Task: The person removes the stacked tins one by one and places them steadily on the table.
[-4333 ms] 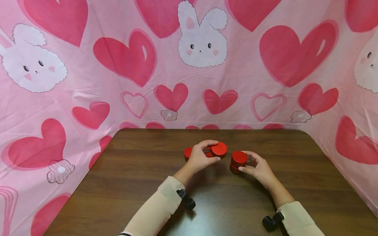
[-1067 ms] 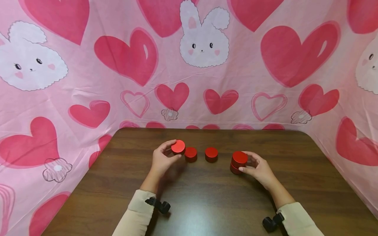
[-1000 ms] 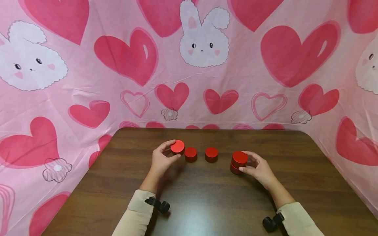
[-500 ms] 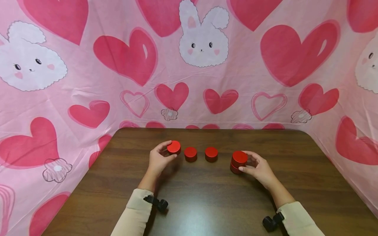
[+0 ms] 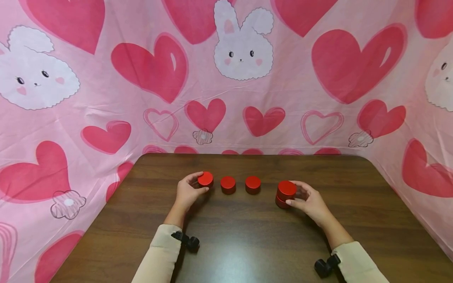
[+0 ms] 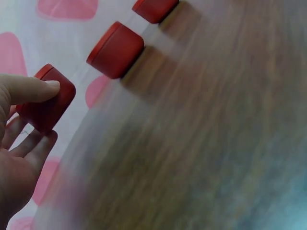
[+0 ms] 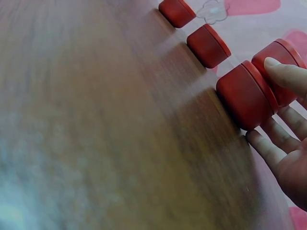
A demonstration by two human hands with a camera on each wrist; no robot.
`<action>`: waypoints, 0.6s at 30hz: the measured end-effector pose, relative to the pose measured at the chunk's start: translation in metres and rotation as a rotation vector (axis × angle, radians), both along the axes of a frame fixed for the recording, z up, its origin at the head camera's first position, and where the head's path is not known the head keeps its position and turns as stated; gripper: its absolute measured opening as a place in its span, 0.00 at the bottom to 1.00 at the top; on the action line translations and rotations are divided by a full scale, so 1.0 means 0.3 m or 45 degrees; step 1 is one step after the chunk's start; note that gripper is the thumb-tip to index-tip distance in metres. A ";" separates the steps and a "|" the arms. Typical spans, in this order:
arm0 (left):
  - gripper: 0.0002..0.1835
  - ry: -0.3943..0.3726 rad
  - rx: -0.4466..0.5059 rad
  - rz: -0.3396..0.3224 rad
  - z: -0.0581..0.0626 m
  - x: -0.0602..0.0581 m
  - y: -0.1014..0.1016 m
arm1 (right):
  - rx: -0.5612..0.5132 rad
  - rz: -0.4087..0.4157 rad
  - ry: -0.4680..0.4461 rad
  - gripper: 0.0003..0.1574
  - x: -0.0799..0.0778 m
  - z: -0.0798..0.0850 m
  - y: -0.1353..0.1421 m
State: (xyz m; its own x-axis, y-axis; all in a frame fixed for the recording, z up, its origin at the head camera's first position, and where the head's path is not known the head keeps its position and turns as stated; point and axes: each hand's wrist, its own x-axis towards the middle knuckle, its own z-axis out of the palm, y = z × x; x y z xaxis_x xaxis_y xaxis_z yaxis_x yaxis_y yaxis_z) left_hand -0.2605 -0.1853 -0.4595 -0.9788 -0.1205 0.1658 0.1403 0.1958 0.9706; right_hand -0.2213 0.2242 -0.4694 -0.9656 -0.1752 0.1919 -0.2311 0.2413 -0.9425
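At the left of the row, my left hand [image 5: 185, 195] pinches a red round tin [image 5: 205, 179] between thumb and fingers. In the left wrist view that tin [image 6: 50, 98] shows a lid seam and is tilted with the hand; I cannot tell whether it touches the table. My right hand [image 5: 311, 203] grips another red tin [image 5: 287, 189], which sits on a lower tin [image 5: 282, 202]. The right wrist view shows the thumb on the upper tin [image 7: 278, 72] and fingertips by the lower tin [image 7: 244, 98]. Between the hands stand two more tins, a left one [image 5: 228, 185] and a right one [image 5: 253, 185].
The brown wooden table [image 5: 233, 236] has rounded far corners. Behind it and at both sides hangs a pink cloth [image 5: 155, 129] printed with hearts and rabbits. A black wrist camera [image 5: 192, 243] is strapped to the left sleeve, another camera [image 5: 325, 266] to the right one.
My left hand has carried its tin leftward, past the two middle tins, and lately lowered it slightly toward the table. My right hand has stayed at the stacked tins.
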 end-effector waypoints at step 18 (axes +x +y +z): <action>0.31 -0.087 -0.258 -0.017 -0.044 -0.026 -0.028 | 0.032 -0.011 -0.007 0.41 -0.007 -0.010 0.010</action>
